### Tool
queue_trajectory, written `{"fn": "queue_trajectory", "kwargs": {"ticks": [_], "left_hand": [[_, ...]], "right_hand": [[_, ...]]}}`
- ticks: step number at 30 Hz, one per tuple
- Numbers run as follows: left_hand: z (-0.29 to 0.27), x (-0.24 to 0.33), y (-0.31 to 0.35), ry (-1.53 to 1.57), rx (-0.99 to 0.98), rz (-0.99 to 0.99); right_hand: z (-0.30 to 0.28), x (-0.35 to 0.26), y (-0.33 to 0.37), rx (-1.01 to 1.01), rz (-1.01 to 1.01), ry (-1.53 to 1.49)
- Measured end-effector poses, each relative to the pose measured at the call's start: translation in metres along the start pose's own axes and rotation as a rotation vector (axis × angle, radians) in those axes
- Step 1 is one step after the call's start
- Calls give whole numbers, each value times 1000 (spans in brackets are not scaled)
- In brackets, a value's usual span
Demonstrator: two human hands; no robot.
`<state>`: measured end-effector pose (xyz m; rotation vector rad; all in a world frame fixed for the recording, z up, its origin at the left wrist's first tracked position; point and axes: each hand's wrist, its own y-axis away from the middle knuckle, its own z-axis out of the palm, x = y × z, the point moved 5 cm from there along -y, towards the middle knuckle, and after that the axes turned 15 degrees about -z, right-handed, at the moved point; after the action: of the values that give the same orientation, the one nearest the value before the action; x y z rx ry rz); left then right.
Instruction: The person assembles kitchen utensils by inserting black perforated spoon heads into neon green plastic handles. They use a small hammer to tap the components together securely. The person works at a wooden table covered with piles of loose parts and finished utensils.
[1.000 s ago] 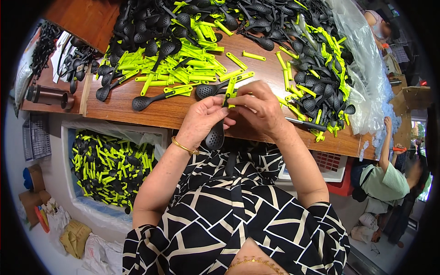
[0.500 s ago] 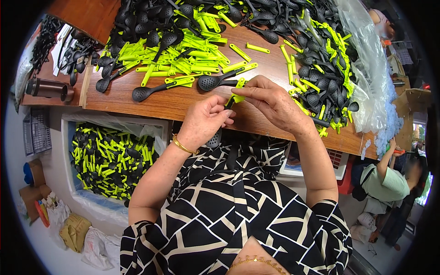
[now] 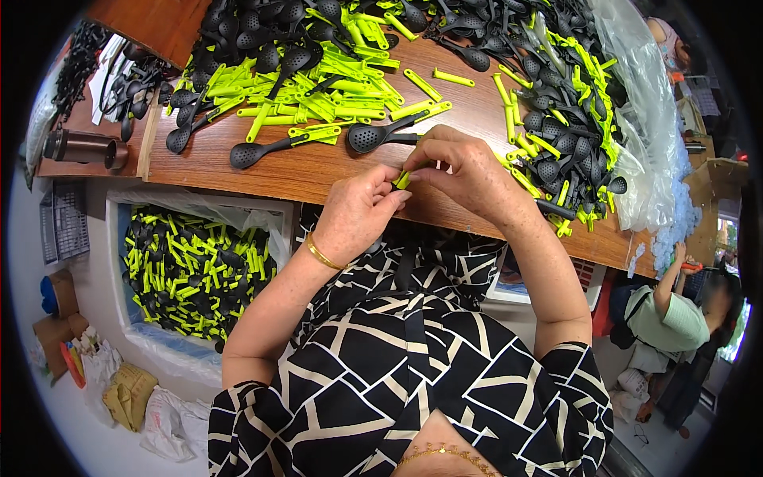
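In front of me, at the table's near edge, my left hand (image 3: 359,208) is closed, its thumb and fingers pinching a black slotted spoon that is now almost wholly hidden behind the hand. Between both hands shows a short stretch of a lime-green handle sleeve (image 3: 403,181). My right hand (image 3: 469,171) grips that sleeve from above with bent fingers and thumb. How far the spoon's shaft sits inside the sleeve cannot be made out. Just beyond the hands lie a black perforated spoon (image 3: 366,138) with a green handle and another black spoon (image 3: 253,155).
Lime-green handles (image 3: 342,99) are heaped on the wooden table (image 3: 302,179), with black spoons (image 3: 262,32) behind. A mixed pile (image 3: 568,147) stands at the right beside clear plastic sheeting (image 3: 640,159). Below left is a filled white box (image 3: 119,262); a brown flask (image 3: 75,149) lies far left.
My right fingers have come down along the green sleeve toward my left hand, so less of it shows. The spoon's bowl, seen hanging below my left hand before, is mostly out of sight.
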<state>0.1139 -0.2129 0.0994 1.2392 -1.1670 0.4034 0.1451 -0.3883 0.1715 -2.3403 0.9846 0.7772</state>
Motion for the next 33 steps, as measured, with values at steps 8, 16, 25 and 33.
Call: {"fn": "queue_trajectory", "kwargs": {"ticks": [8,16,25,33], "left_hand": [[-2,-15,0,56,-55,-96],[-61,-82,55,253,5,-326],[-28,-110,45,602,60,-304],[-18,-91,36,580,43,-246]], "right_hand": [[15,-5,20,204,52,-16],[-61,20,144,142,279,553],[-49,36,147,80,112,665],[16,-27,47,132,-119,295]]}}
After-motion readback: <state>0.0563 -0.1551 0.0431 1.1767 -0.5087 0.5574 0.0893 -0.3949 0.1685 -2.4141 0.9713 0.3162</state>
